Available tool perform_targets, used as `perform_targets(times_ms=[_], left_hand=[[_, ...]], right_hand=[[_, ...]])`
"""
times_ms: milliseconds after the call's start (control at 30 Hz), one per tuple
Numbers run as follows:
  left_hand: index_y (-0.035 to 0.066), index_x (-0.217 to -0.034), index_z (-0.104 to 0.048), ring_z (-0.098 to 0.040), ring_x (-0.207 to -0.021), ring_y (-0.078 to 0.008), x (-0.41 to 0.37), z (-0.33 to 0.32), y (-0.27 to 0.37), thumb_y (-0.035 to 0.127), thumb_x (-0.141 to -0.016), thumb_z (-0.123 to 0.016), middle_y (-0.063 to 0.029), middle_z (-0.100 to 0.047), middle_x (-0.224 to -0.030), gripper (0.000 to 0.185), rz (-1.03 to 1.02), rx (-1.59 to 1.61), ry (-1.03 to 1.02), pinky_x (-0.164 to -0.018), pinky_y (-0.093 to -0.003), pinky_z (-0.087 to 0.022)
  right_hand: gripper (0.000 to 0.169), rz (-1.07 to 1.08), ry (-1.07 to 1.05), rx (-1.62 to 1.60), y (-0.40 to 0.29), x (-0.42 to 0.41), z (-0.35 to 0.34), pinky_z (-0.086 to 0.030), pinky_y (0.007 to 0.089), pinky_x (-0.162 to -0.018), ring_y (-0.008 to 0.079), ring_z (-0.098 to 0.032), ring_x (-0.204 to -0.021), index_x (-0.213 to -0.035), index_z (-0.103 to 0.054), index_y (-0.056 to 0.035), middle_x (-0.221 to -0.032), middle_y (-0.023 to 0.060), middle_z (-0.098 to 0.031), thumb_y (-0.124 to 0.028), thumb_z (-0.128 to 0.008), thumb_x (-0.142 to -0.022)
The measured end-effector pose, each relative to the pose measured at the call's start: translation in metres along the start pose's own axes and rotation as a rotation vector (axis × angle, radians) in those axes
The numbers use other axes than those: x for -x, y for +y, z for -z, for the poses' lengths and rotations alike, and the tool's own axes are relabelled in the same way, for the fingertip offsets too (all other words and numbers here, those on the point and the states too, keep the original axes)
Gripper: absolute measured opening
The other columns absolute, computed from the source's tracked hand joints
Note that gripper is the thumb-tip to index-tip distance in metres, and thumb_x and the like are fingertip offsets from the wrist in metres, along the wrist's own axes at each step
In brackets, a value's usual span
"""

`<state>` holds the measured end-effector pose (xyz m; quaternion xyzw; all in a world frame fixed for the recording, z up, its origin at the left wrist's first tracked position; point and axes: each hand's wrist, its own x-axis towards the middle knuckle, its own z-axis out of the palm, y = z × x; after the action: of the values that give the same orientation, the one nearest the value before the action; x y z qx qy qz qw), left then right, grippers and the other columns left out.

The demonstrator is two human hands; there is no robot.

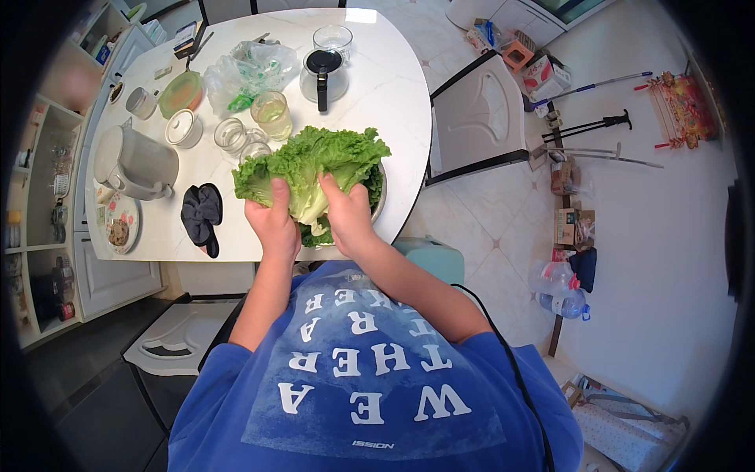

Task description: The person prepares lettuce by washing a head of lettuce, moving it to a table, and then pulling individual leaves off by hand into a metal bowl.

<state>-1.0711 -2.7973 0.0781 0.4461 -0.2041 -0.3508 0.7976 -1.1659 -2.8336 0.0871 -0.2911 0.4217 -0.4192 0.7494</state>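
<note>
Both my hands grip a large frilly lettuce leaf [321, 162], thumbs on its upper face. My left hand [272, 221] holds its left side, and my right hand [351, 215] has it near the pale stem on the right. Beneath it, a metal bowl [383, 197] with more green leaves [315, 237] stands near the table's front edge; the held leaf hides most of the bowl. Just beyond the leaf are a glass of pale yellow liquid [272, 115] and clear glass cups [230, 135].
On the white table [386, 82] stand a glass pot with black lid [324, 76], a plastic bag [253, 71], a grey pitcher [135, 162], a lidded white bowl [183, 128], a dark cloth item [201, 218] and a floral plate [122, 218]. A chair [481, 118] is at the right.
</note>
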Motion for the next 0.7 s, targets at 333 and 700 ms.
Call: perform_targets(times_ms=[333, 700], left_hand=[[-0.001, -0.120, -0.048, -0.060, -0.098, -0.0189, -0.002, 0.001, 0.002, 0.025, -0.093, -0.058, -0.0097, -0.059, -0.112, 0.039, 0.171, 0.203, 0.021, -0.086, -0.0332, -0.049], [0.006, -0.123, -0.050, -0.060, -0.100, -0.0254, -0.028, 0.031, 0.005, 0.052, -0.092, -0.045, -0.0124, -0.060, -0.114, 0.056, 0.489, 0.692, -0.061, -0.097, -0.0429, -0.045]], right_hand=[[0.030, -0.311, -0.012, -0.399, 0.005, -0.010, 0.010, -0.049, 0.0401, -0.086, 0.0229, -0.058, -0.103, -0.120, -0.049, 0.0022, -0.118, 0.0132, -0.056, -0.013, -0.050, -0.094], [0.037, -0.202, -0.029, 0.340, -0.001, -0.018, 0.036, -0.052, 0.0402, -0.078, 0.0282, -0.064, -0.086, -0.113, -0.049, 0.0085, -0.097, 0.0206, -0.063, -0.022, -0.051, -0.092]])
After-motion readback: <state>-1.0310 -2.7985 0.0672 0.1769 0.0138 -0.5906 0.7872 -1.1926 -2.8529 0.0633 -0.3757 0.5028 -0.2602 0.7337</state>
